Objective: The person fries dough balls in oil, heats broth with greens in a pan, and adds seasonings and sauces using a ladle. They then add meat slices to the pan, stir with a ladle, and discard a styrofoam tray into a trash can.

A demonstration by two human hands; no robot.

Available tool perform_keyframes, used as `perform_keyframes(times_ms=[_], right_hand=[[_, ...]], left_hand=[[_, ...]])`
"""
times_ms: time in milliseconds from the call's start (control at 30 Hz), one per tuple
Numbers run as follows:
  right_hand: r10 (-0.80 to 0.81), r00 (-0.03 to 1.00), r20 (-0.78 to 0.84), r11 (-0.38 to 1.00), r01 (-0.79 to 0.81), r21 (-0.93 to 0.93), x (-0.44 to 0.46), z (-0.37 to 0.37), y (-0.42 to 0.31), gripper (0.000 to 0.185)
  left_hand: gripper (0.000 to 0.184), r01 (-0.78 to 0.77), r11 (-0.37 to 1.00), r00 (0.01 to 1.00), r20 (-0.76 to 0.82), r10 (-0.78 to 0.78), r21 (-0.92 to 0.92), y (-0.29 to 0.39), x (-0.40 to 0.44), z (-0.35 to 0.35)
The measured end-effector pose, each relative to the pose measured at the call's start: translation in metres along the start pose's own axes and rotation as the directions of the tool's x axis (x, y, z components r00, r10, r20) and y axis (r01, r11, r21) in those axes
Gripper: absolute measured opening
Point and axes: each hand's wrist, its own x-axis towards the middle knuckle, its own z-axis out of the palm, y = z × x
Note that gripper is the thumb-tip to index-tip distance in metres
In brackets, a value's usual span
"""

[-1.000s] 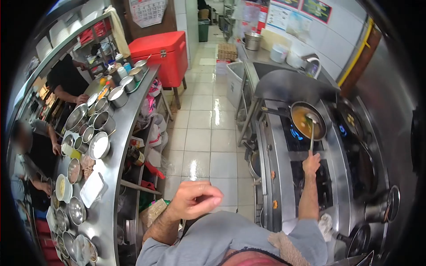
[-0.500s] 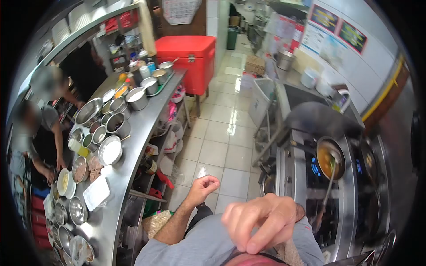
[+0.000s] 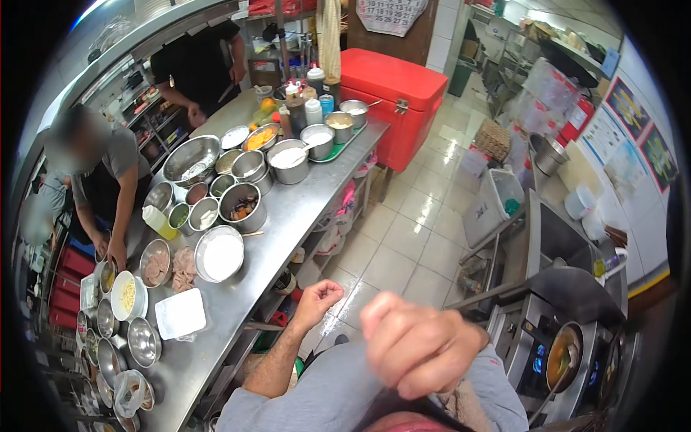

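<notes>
My left hand (image 3: pixel 317 302) is raised over the aisle beside the steel counter (image 3: pixel 288 216), its fingers curled together, and I cannot make out anything in it. Closer to the camera, my right hand (image 3: pixel 421 344) hangs in front of my chest with bent fingers, slightly blurred; nothing shows between them. On the stove at the right, a pan (image 3: pixel 563 356) of orange-brown liquid sits over a blue flame with a ladle (image 3: pixel 553 396) resting in it. The counter holds a bowl of white powder (image 3: pixel 219 253), a white tray (image 3: pixel 181 314) and a bowl of noodles (image 3: pixel 129 296).
Two people stand across the counter, one in grey (image 3: pixel 108 165) with hands at the bowls, one in black (image 3: pixel 198 72). A red cooler (image 3: pixel 392 93) stands at the counter's far end. A waste bin (image 3: pixel 493 209) is near the sink (image 3: pixel 558 237).
My right hand has let go of the ladle and come up before my chest. The view has swung left towards the counter. My left hand stays raised.
</notes>
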Motion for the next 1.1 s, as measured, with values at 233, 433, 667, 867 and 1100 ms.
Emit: perform_keyframes(times_ms=[233, 433, 667, 867, 1100], right_hand=[[0.010, 0.987, -0.161, 0.969, 0.030, 0.244, 0.050, -0.050, 0.041, 0.016], [-0.083, 0.983, 0.164, 0.377, -0.121, 0.918, 0.044, -0.085, 0.095, 0.036], [-0.167, 0.917, 0.362, 0.045, -0.360, 0.932, 0.041, -0.115, 0.105, 0.059], [-0.158, 0.949, 0.273, -0.344, -0.312, 0.885, 0.044, -0.119, 0.106, 0.052], [-0.339, 0.743, 0.577, -0.170, -0.652, 0.739, 0.051, -0.130, 0.147, 0.040]], left_hand=[[0.009, -0.010, 0.997, 0.974, -0.228, -0.009, -0.082, -0.024, 0.026, -0.018], [0.008, -0.083, 0.970, 0.860, -0.509, -0.046, -0.229, -0.025, 0.049, -0.012], [0.007, -0.132, 0.933, 0.694, -0.704, -0.154, -0.335, -0.015, 0.067, 0.024], [0.005, -0.169, 0.935, 0.558, -0.812, -0.171, -0.312, -0.019, 0.058, 0.043], [0.008, -0.209, 0.920, 0.378, -0.895, -0.236, -0.331, -0.079, 0.017, 0.046]])
